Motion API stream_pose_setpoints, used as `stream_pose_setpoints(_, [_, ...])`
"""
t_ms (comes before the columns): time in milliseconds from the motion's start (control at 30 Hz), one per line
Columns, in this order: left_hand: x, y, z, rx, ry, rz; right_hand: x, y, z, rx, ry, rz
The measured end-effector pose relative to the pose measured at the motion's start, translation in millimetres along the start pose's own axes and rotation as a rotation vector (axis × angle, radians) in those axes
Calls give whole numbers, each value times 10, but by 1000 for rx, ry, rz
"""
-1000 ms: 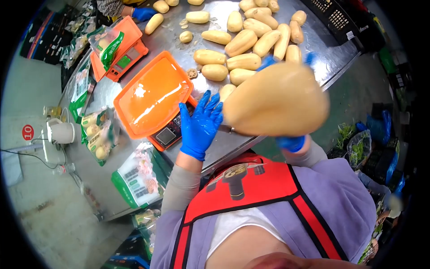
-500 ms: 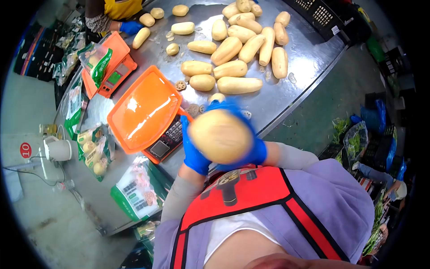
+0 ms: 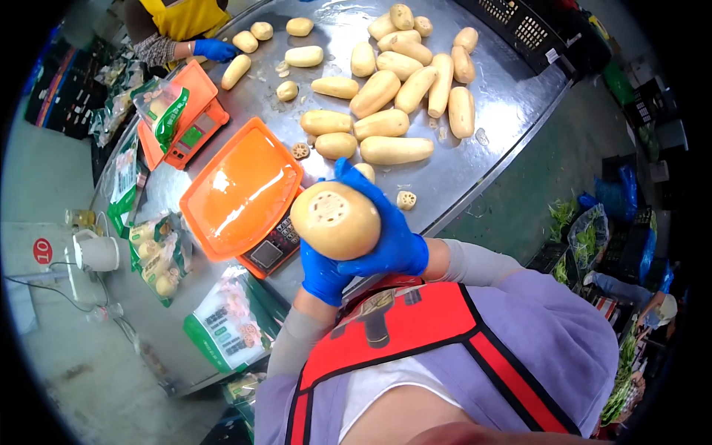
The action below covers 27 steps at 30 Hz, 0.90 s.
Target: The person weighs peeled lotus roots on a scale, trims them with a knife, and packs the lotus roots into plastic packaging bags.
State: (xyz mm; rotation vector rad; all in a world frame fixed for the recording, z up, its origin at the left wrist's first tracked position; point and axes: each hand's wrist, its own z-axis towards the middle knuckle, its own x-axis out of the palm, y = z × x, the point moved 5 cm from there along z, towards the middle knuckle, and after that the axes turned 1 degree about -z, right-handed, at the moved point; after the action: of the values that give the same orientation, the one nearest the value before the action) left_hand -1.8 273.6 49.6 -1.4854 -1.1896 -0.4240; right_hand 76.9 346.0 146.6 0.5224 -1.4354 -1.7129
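A thick piece of lotus root [image 3: 348, 231] is held close in front of my chest, its cut end with the holes tilted up and to the left. My right hand [image 3: 393, 241], in a blue glove, wraps round its right side. From below, my left hand [image 3: 322, 274], gloved the same way, grips it too; the root hides part of its fingers. Just left of the root stands an orange scale [image 3: 241, 189] with a bare pan. A small lotus root end [image 3: 406, 199] and a cut slice [image 3: 300, 150] lie on the metal table near my hands.
Several whole lotus roots [image 3: 386, 122] spread over the metal table [image 3: 512, 96]. A second orange scale [image 3: 194, 100] carries a filled bag [image 3: 159, 111]. Printed bags [image 3: 230, 319] lie along the left edge. A black crate [image 3: 519, 30] stands at the far right; a co-worker's gloved hand [image 3: 215, 50] is at far left.
The lotus root has turned so its holed cut end now shows, and it has shifted slightly left. Both hands still grip it. The small root end by my right hand is now uncovered.
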Motion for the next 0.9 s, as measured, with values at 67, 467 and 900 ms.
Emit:
stream_pose_setpoints(67, [124,-31,-33,-107,175,-310,-101,239,-14,-245,4,-138])
stream_pose_setpoints(467, [43,-185,-94,62,55,4,79,226,21,-367,9,-18])
stream_pose_setpoints(900, [-150,-670,-534,295,-209,489,648,-195,463,-212,400,-214])
